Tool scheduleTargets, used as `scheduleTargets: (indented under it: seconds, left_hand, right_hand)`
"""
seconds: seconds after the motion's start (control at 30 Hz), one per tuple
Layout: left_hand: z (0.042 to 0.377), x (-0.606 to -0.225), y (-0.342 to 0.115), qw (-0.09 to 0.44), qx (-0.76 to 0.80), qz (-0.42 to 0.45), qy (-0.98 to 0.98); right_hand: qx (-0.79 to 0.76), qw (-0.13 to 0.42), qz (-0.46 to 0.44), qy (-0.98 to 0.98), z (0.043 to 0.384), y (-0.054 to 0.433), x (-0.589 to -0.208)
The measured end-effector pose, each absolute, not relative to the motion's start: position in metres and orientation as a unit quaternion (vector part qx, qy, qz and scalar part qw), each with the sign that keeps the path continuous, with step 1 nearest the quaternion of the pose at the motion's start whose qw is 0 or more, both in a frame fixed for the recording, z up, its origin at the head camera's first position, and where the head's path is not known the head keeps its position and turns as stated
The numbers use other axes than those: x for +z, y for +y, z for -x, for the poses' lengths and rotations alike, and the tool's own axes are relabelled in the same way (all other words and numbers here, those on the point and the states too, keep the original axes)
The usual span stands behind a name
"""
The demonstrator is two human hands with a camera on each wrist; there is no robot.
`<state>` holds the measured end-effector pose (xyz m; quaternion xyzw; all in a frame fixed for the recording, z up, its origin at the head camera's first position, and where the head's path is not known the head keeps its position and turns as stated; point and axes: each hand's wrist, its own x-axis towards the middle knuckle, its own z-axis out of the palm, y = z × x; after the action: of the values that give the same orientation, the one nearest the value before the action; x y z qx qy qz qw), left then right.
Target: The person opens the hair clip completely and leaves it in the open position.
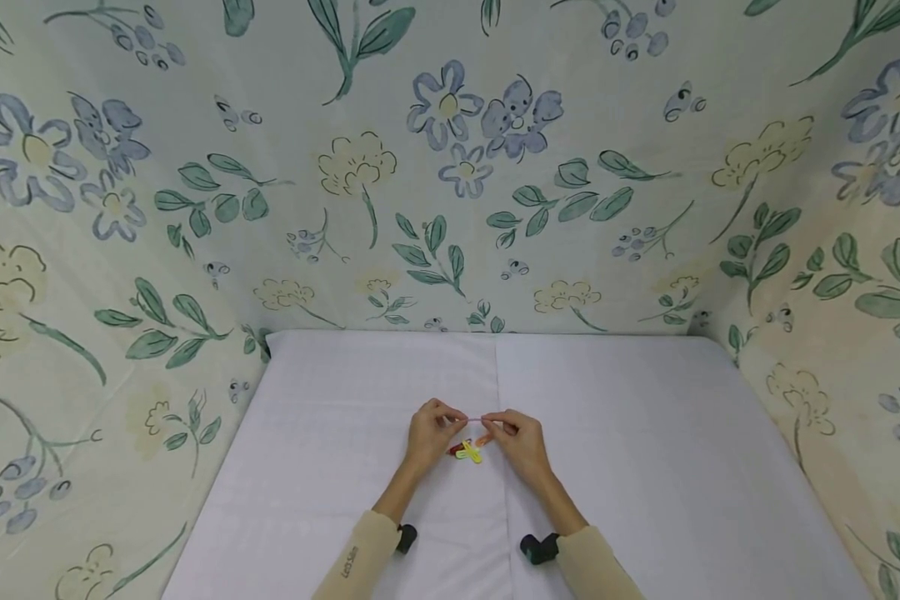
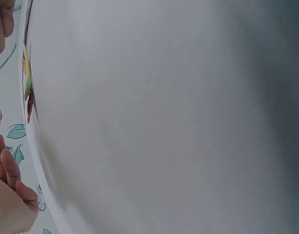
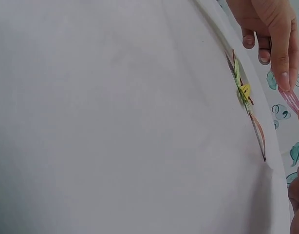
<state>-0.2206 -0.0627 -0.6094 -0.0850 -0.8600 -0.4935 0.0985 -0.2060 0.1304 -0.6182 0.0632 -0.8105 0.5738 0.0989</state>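
Between the fingertips of both hands is a pink hair clip (image 1: pixel 475 419), stretched sideways above the table; its slotted body shows in the right wrist view. My left hand (image 1: pixel 429 435) pinches one end with thumb and forefinger. At the other end, my right hand (image 1: pixel 522 443) pinches it the same way. A small pile of clips lies on the cloth just below: a yellow clip (image 1: pixel 469 452) crossing a yellow-green one, a dark red clip (image 1: pixel 454 450) at the left and an orange clip (image 1: pixel 484 439) near my right fingers.
White cloth (image 1: pixel 330 467) covers the table, with a seam running down its middle. Floral fabric (image 1: pixel 442 250) hangs behind and at both sides. Black wrist cameras, one on the left (image 1: pixel 407 538) and one on the right (image 1: pixel 540 548), sit by the beige sleeves (image 1: pixel 360 554).
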Motion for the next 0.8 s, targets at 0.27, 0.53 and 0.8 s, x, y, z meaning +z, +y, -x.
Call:
scheduleTargets:
  seconds: [0.27, 0.53, 0.8]
  left_hand:
    - [0.22, -0.608, -0.061, 0.137, -0.497, 0.099, -0.851]
    - [0.222, -0.607, -0.066, 0.165, -0.482, 0.154, -0.847]
    - [0.226, -0.603, -0.074, 0.142, -0.492, 0.177, -0.84]
  right_hand:
    - [0.586, 0.086, -0.055, -0.804, 0.205, 0.127, -0.616]
    - [0.569, 0.079, -0.076, -0.815, 0.207, 0.126, -0.614]
    - [0.574, 0.051, -0.098, -0.811, 0.21, 0.125, -0.611]
